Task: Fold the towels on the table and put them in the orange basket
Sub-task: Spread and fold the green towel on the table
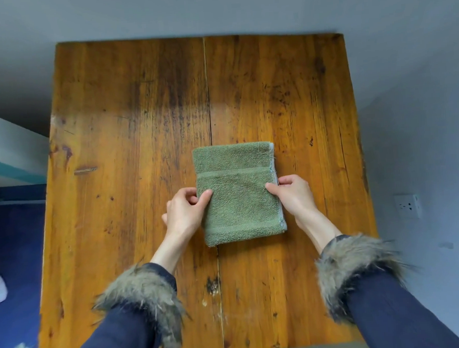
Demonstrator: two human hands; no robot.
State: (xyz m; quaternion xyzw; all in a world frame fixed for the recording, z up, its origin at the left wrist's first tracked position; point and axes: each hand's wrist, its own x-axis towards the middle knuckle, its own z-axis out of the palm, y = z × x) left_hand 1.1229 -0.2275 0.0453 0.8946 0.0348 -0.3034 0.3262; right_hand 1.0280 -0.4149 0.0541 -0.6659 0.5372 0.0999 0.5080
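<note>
Pinching folded green towel (239, 193) at opposite side edges: left hand (183, 211), right hand (292, 194); towel flat on wooden table (128, 112).

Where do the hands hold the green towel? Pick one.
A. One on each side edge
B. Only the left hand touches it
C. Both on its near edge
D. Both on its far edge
A: the left hand pinches the towel's left edge and the right hand its right edge, as it lies folded on the table.
</note>
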